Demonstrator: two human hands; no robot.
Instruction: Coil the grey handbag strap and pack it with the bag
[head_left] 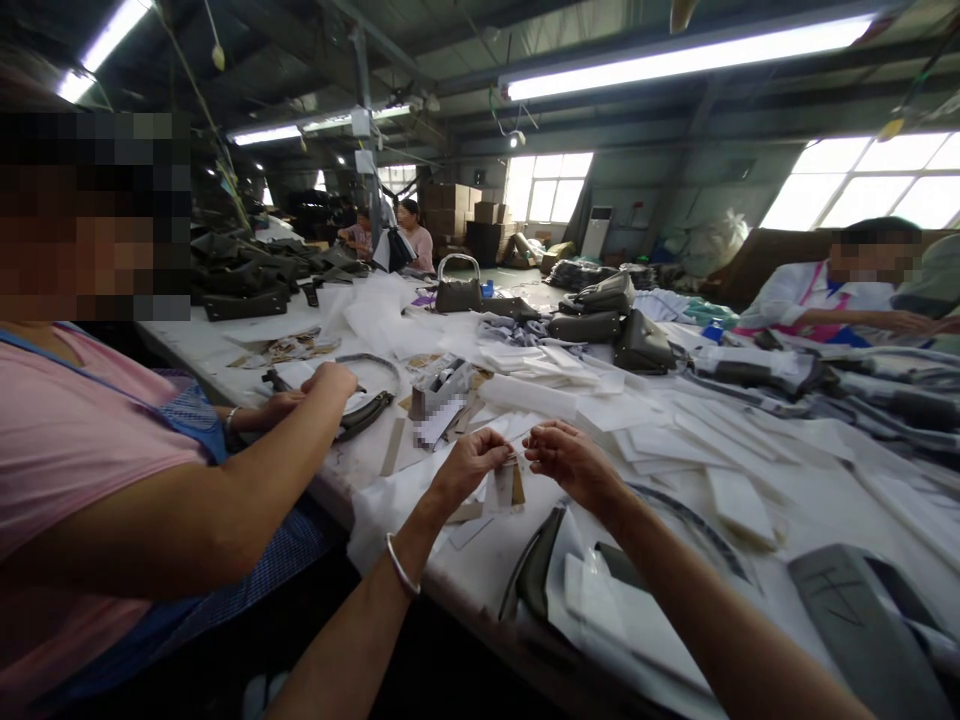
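Observation:
Over the near edge of the worktable, my left hand (474, 463) pinches the top of a small tag-like piece (504, 488), partly pale and partly tan, that hangs below its fingertips. Close beside it, my right hand (568, 458) has thumb and fingers pressed together. Whatever thin thing may be between them is too small to make out. Below my right forearm lies a dark handbag (541, 565) with white sheets (626, 610) on it and a wrapped handle (694, 525) curving behind.
White foam sheets (682, 440) and packing paper cover much of the table. A co-worker (247, 480) at my left handles a dark strap (364, 415). Another person (817, 300) sits across at the right. Finished-looking handbags (645, 340) stand farther back, and a grey block (855, 630) lies near right.

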